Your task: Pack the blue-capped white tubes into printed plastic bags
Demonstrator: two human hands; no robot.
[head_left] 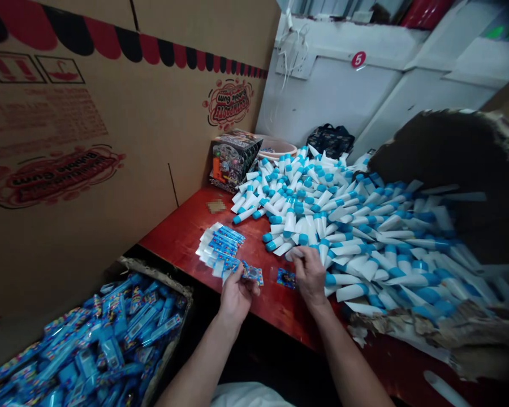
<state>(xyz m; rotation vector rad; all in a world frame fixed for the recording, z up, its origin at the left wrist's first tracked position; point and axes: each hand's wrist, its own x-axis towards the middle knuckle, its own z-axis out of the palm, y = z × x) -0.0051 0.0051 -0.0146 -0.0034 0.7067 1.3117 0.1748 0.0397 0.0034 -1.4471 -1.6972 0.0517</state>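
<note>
Left of the tube pile [288,223], your left hand [236,294] holds a blue packet [255,275] near fanned packets [224,244], likely spread for easy picking; your right hand's [311,278] grip I cannot tell.

- Tubes [348,226] heaped on table [182,229], right side
- Wrappers [227,244] on table, left of tubes
- Box [233,161], basin [294,151], bag [331,141] behind, left to right
- Packs [119,333] in bin [182,291], left of table's near edge
- Big carton [148,124] along table's left

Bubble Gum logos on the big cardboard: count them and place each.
2: the far logo near the white wall; the near logo lower, toward the picture's left edge. Unseen sides may hide more.
</note>
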